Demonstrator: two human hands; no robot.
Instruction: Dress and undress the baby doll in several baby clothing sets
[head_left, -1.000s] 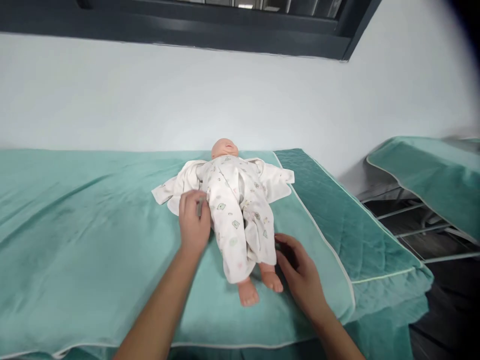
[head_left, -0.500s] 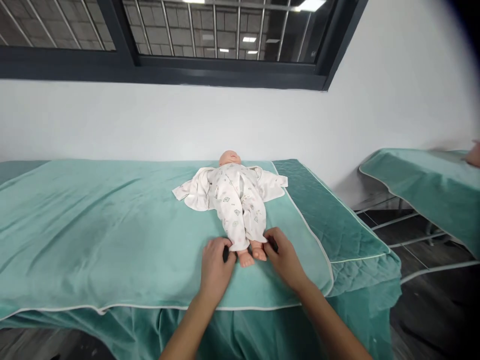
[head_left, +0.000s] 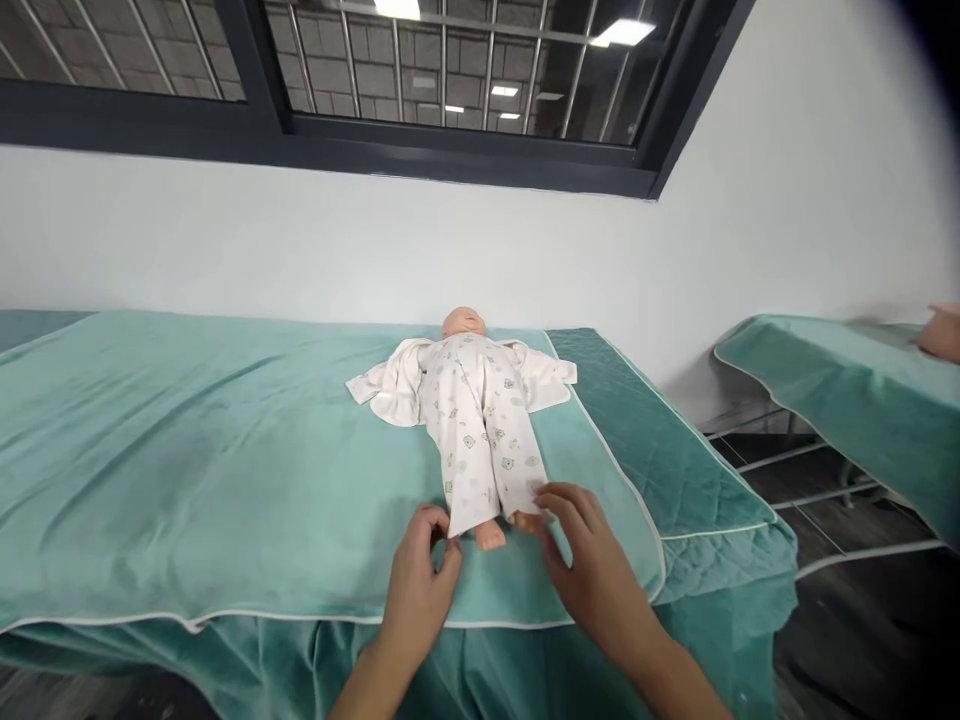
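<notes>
Baby doll (head_left: 463, 321): legs covered, feet (head_left: 490, 536) poking out
The printed outfit (head_left: 465, 470) is pinched at one hem by the nearly closed left hand (head_left: 420, 585); right hand (head_left: 596, 580) loosely curled by the other cuff, grip can't be told. Beyond them, torso's covered, sleeves spread on the green sheet (head_left: 300, 500); fastening can't be made out.

Bare hands and forearms, slender in build

The left hand (head_left: 421, 585) and the right hand (head_left: 600, 580) are both bare, with slim, tapering fingers and smooth backs. The nails are too small to make out clearly. Narrow wrists lead into the person's left forearm (head_left: 375, 678) and right forearm (head_left: 671, 670), likewise bare and smooth as far as the view's lower edge, where each is cut off.
</notes>
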